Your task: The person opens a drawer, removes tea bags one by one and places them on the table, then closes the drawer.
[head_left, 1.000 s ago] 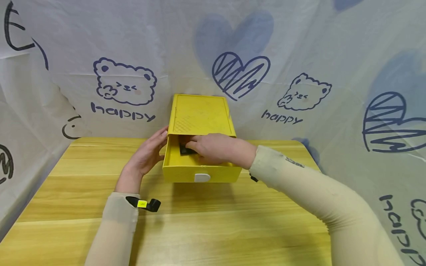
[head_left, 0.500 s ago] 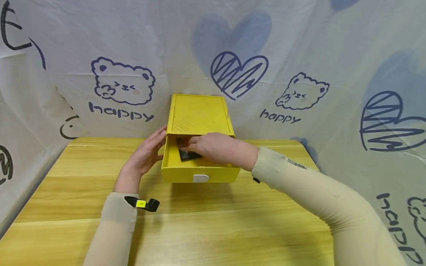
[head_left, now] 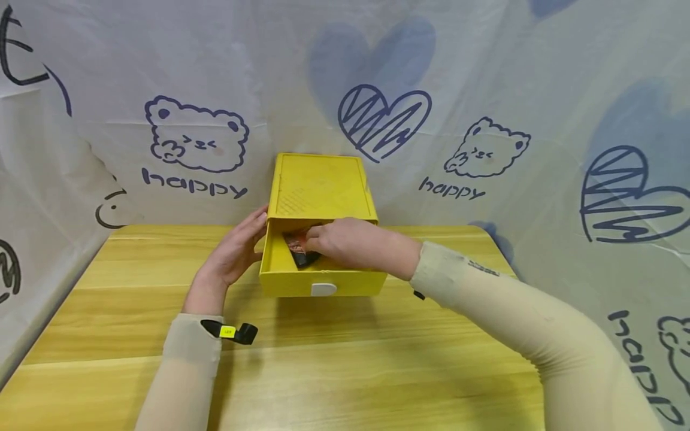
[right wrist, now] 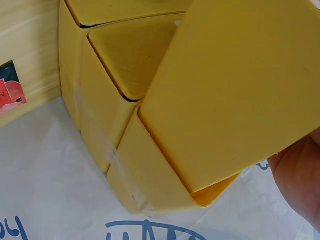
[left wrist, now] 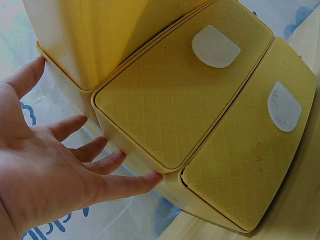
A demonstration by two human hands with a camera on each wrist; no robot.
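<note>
A yellow drawer cabinet [head_left: 323,185] stands on the table with its top drawer [head_left: 288,284] pulled out. My right hand [head_left: 350,242] reaches into that drawer and pinches a small flat dark packet with red print [head_left: 305,258]. The packet slants toward the drawer front, and the fingers overlap its right edge. My left hand [head_left: 232,257] lies along the cabinet's left side; the left wrist view shows its spread fingertips [left wrist: 150,180] against the side wall. In the right wrist view the drawer's wall hides most of the right hand.
Below the pulled-out drawer, two more drawers with white handles [left wrist: 216,47] are closed. Another dark and red packet [right wrist: 11,90] lies on the wooden table [head_left: 345,371] beside the cabinet. A printed white cloth [head_left: 302,72] hangs close behind.
The packet has come forward in the drawer and turned, with more of its red print showing. The right hand stays at it; the left hand keeps its place on the cabinet.
</note>
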